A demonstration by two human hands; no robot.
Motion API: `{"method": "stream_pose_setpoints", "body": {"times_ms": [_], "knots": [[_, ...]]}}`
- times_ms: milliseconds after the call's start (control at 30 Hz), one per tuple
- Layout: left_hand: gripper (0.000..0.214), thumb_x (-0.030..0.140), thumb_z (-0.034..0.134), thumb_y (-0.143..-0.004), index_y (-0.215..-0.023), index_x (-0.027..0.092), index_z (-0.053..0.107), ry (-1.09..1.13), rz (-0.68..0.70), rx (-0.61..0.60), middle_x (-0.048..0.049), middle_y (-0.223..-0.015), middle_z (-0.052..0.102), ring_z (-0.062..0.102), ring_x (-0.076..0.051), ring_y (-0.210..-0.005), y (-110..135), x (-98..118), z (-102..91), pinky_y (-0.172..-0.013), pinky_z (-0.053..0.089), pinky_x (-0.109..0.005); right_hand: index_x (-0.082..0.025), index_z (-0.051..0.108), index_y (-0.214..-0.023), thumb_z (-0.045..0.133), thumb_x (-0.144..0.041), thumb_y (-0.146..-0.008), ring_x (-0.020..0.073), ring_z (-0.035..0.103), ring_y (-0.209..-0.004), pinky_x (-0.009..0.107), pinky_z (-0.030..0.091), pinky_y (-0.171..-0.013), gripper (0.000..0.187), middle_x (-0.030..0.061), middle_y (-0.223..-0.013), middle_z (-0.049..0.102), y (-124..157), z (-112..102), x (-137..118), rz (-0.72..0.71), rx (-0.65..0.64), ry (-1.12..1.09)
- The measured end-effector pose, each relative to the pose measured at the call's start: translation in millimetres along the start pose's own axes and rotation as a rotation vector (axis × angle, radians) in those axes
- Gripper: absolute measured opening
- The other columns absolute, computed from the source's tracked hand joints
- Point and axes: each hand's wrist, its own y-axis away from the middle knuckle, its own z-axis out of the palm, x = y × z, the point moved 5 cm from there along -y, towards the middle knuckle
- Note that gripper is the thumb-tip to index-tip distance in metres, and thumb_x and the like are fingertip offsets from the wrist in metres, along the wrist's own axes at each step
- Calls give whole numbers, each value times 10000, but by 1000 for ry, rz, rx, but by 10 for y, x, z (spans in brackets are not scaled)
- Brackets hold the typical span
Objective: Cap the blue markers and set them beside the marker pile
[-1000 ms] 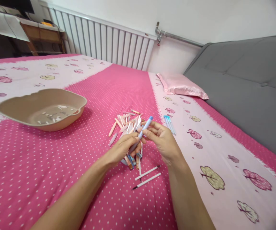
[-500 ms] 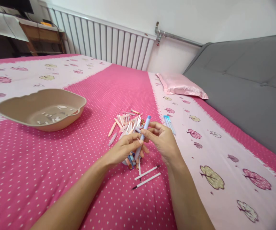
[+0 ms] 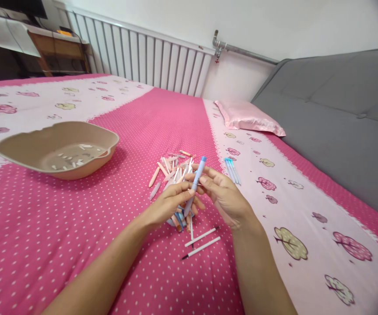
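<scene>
A pale purple-blue pen (image 3: 196,178) with a bluer upper end stands tilted between my two hands above the pile. My left hand (image 3: 171,201) pinches its lower barrel between thumb and fingers. Higher up, my right hand (image 3: 223,192) has its thumb against the side of the pen and its fingers stretched behind it, a loose hold. Underneath lies a heap of pen parts (image 3: 167,166) in pink, peach, white and blue, partly covered by my hands. Closest to me, two white pen refills (image 3: 202,248) with dark tips rest on the pink bedspread.
Left of the heap sits a beige basin (image 3: 61,170) with small white pieces inside. Several blue pens (image 3: 232,169) lie side by side to the right. Farther back are a pink pillow (image 3: 250,118), a grey headboard (image 3: 333,109) and a white radiator (image 3: 143,54).
My right hand's fingers have straightened and its grip on the upper pen has loosened. My left hand keeps its pinch on the pen, which has barely moved.
</scene>
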Motion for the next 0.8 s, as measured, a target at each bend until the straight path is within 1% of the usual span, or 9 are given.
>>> {"method": "stream_pose_setpoints", "body": {"times_ms": [133,233,367,467,533,633,733,800], "knots": [[318,436,463,-817,-949,152,520,-29,-17,0,-90,-821,655,615,-146,-525,-1,-15,-7,-353,434,-199,-197,575,-1034,606,-238,-748,103,559,-710,239,450,-660,290,40,-926,667,-11,-14,4,-9,29,12],[288,404,459,-826,-930,145,534,-23,1,-3,-86,-799,660,613,-136,-521,-1,-4,-5,-375,443,-195,-192,576,-1009,634,-239,-727,108,571,-710,245,452,-664,292,36,-876,673,-19,-40,15,-25,61,32],[314,392,458,-828,-1017,152,531,-11,10,-17,-70,-767,655,611,-136,-521,3,7,3,-373,438,-195,-195,587,-987,674,-270,-691,127,583,-717,268,461,-659,317,30,-823,665,-22,-65,10,-43,106,81],[373,420,454,-825,-1083,159,517,-32,-10,-16,-61,-744,646,608,-143,-514,8,-1,3,-358,428,-199,-187,603,-951,703,-282,-659,119,569,-662,279,460,-654,323,18,-764,654,-17,-59,-6,-44,127,103],[385,433,449,-824,-1086,159,517,-44,-17,-15,-58,-733,641,605,-144,-507,10,-3,5,-357,427,-202,-184,606,-941,723,-282,-635,110,556,-630,278,456,-643,342,9,-745,649,-12,-57,-10,-38,140,104],[341,418,450,-827,-1027,153,529,-40,-3,-14,-61,-735,645,603,-139,-503,10,10,9,-369,431,-201,-188,604,-957,729,-275,-632,106,564,-658,269,458,-659,359,22,-820,660,-8,-53,-11,-41,135,66],[300,402,460,-826,-969,148,532,-15,6,-17,-67,-754,651,607,-136,-513,9,19,13,-382,435,-195,-200,602,-995,683,-297,-687,118,579,-755,265,465,-695,332,48,-973,654,-8,-42,-15,-38,95,15],[312,410,471,-818,-987,153,526,-6,5,-17,-70,-763,652,611,-139,-521,8,16,11,-384,435,-195,-210,598,-1036,646,-309,-720,130,578,-787,266,473,-681,334,55,-1041,641,-6,-29,-20,-26,56,-4]]}}
